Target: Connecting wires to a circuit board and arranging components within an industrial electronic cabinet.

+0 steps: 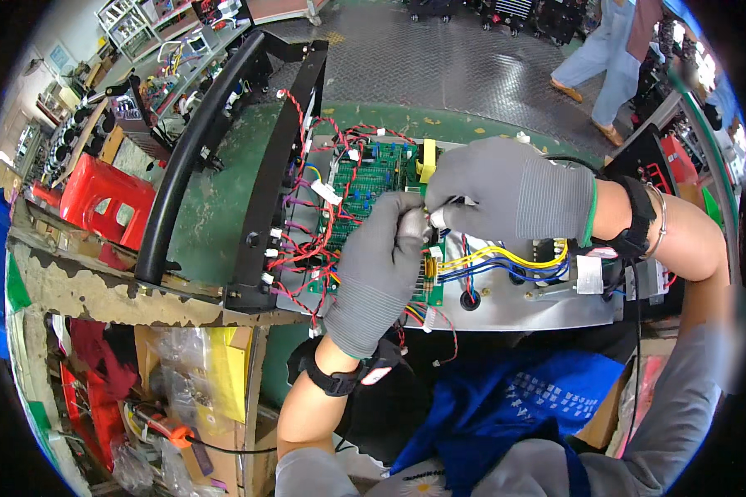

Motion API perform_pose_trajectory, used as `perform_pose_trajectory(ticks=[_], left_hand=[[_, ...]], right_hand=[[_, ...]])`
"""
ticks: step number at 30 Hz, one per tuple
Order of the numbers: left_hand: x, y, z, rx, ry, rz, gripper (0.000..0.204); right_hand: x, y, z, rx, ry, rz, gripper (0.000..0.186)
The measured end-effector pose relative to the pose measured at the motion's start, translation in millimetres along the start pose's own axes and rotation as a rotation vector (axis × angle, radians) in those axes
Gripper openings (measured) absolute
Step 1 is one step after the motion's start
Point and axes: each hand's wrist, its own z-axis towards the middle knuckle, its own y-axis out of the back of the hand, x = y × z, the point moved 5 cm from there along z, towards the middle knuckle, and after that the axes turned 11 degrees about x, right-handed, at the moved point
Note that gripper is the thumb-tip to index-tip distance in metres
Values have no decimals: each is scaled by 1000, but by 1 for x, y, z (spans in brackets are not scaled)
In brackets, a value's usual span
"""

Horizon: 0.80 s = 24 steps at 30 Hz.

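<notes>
Both my hands wear grey knit gloves and meet over the right part of a green circuit board point(365, 184). My left hand point(380, 261) is closed, its thumb and fingertips pinched together at the board; what they grip is hidden. My right hand point(506, 192) is closed just beside it, with a small white connector point(437, 219) at its fingertips. A yellow-wrapped component point(427, 160) stands by the right fingers. Red twisted wires point(319, 240) with white plugs run along the board's left side. Yellow wires point(506, 253) and blue wires point(506, 270) lead off to the right below my right hand.
The board sits on a metal chassis point(506, 311) beside a black panel point(278, 190) and a long black handle bar point(195, 157). A red stool point(108, 199) stands at left. Blue cloth point(506, 398) lies over my lap. A person point(609, 62) walks at the far right.
</notes>
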Motion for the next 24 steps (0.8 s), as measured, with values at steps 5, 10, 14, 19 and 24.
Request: perform_pose_trajectory(ticks=[5,10,14,19,24], left_hand=[[1,6,-11,32,130,744,19],[9,1,-10,230,233,952,24],[16,6,-11,275,188,898,22],[0,23,-15,-160,175,603,18],[15,14,-23,-19,213,570,12]], right_hand=[[-15,-29,-9,217,-154,-74,19],[-15,-54,-9,414,-86,-110,18],[-13,-60,-9,426,160,-289,16],[-11,-64,-6,432,215,-365,15],[-14,-72,5,546,-204,-117,13]])
